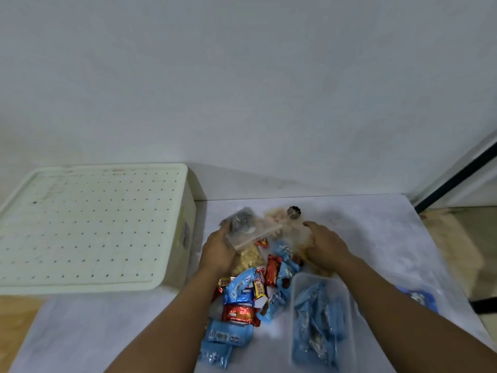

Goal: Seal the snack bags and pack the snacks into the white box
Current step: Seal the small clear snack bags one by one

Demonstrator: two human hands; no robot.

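While left hand [219, 251] lifts zip bag [243, 227], wrappers [242, 292] crowd beneath.

A white-covered counter [363, 219] is seen set against a plain pale wall [242, 76]. Bare wood-toned surface [16, 319] is exposed beyond the covering at the near left corner, and again past the right edge [451, 238]. A dark bar with a pale frame [457, 179] is seen slanting down toward the far right corner. A small dark round object [293, 211] is found near the far edge; what it is cannot be made out.
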